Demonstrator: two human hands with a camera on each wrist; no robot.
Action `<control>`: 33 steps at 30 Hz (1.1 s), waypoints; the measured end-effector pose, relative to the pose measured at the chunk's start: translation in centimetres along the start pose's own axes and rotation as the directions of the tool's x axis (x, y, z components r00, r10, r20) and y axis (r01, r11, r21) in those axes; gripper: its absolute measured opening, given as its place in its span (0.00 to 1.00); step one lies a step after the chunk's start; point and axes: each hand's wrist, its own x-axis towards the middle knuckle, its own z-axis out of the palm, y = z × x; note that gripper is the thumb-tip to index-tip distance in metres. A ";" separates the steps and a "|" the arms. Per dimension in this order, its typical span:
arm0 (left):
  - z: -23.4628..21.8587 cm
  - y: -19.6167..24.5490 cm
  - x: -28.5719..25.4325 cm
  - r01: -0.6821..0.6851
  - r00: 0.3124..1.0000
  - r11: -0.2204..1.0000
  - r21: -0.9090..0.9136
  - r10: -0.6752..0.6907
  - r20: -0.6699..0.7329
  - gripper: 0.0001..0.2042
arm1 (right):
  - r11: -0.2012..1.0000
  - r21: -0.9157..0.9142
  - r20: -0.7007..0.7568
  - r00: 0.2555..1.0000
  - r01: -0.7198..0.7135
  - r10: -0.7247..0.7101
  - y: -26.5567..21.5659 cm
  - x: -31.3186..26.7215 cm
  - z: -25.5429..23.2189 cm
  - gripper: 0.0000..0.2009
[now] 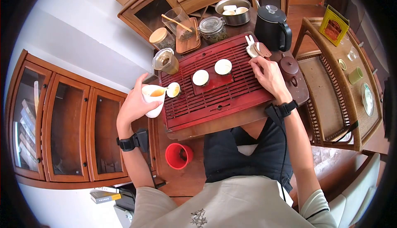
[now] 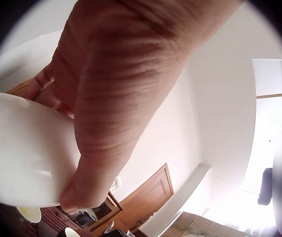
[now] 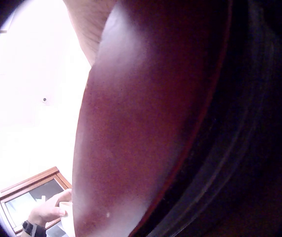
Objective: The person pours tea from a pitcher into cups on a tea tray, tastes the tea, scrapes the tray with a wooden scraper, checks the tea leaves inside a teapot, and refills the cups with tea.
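In the head view my left hand (image 1: 133, 106) grips a white pitcher (image 1: 154, 111) holding amber liquid, its spout at a small cup (image 1: 173, 90) on the red slatted tray's left side. The left wrist view shows the thumb of that hand (image 2: 116, 94) against the pitcher's white wall (image 2: 27, 148). Two more cups (image 1: 200, 78) (image 1: 223, 67) stand on a small red stand mid-tray. My right hand (image 1: 271, 78), fingers loosely bent, rests at the right edge of the tray (image 1: 244, 93), beside a pale item with prongs (image 1: 253, 49). A red-brown surface (image 3: 131, 123) hides its fingers in the right wrist view.
Behind the tray stand a glass strainer jug (image 1: 167, 62), lidded jars (image 1: 213, 29), a metal bowl with cups (image 1: 233, 18) and a black kettle (image 1: 271, 23). A brown teapot (image 1: 288, 67) sits right of the tray. A red bin (image 1: 178, 155) is on the floor.
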 end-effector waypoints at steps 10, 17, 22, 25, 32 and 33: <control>-1.2 1.2 -0.2 0.004 0.999 1.000 -0.004 -0.004 -0.035 0.46 | 1.000 0.006 -0.003 1.000 0.007 -0.007 0.4 -0.1 0.1 0.06; -1.6 1.4 -0.3 0.020 1.000 0.999 0.036 -0.019 -0.017 0.45 | 1.000 0.012 -0.010 1.000 0.010 -0.009 0.4 -0.1 0.2 0.06; -1.2 0.8 -0.2 0.012 1.000 0.999 0.047 -0.011 -0.027 0.45 | 1.000 -0.008 -0.005 1.000 0.011 -0.011 0.5 0.0 0.2 0.06; -0.9 0.6 -0.3 0.023 0.999 1.000 0.013 -0.023 -0.026 0.44 | 1.000 -0.018 -0.001 1.000 0.013 -0.013 0.5 0.0 0.1 0.06; 0.2 -0.8 -0.1 -0.092 0.986 0.980 -0.176 0.064 -0.156 0.43 | 1.000 -0.007 0.001 1.000 0.023 -0.023 0.5 0.0 0.1 0.06; 0.3 -0.7 0.1 -0.138 0.976 0.962 -0.235 0.091 -0.200 0.43 | 1.000 -0.008 0.005 1.000 0.023 -0.023 0.4 0.0 0.1 0.06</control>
